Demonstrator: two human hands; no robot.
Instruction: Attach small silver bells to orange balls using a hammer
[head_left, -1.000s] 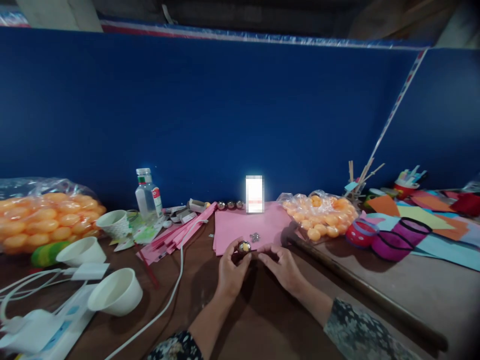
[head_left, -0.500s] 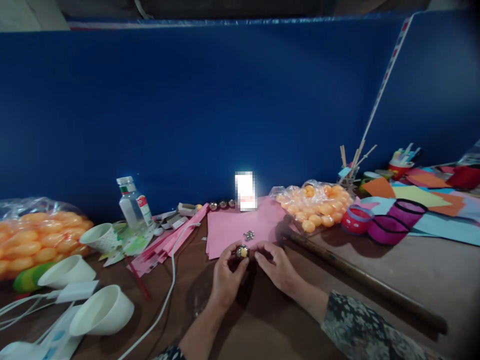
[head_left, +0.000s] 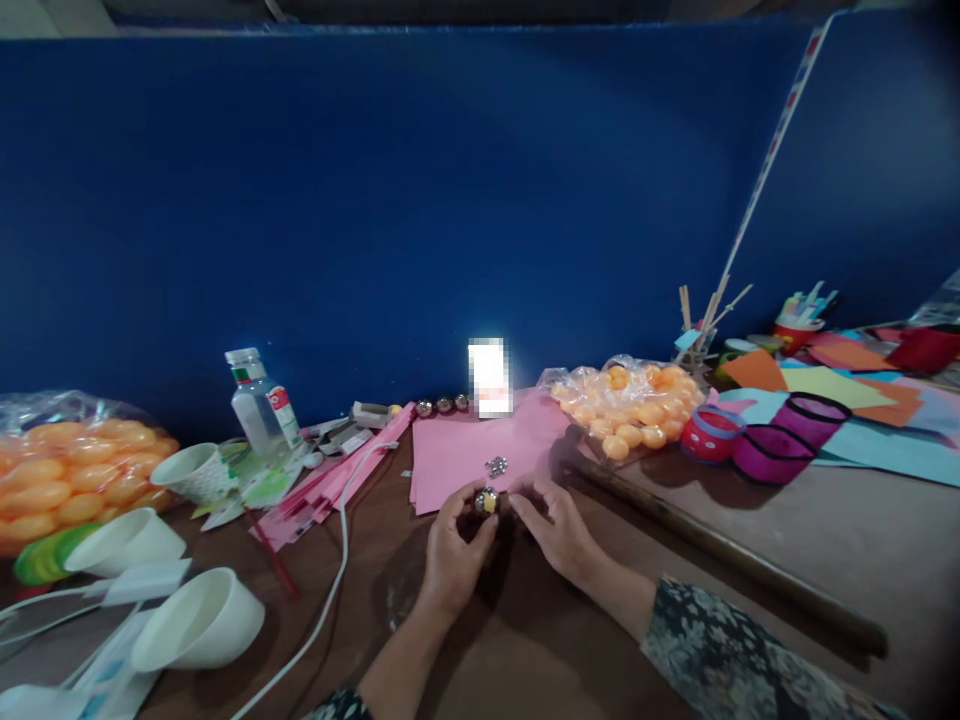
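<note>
though half hidden, small ball (head_left: 487,501) pinched in left hand (head_left: 454,548); right hand (head_left: 556,525) grip unclear

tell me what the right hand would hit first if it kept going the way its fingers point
Probably the small ball pinched in the left hand: the right hand points leftward straight at it, close by. Whether it already touches the ball is unclear.

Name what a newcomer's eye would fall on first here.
The bright white rectangle glows at back centre against the deep blue wall. One bag of orange balls sits far left, a second bag right of centre. In front, the left hand pinches a small silvery-yellow ball beside the right hand, at the near edge of the pink paper.
</note>
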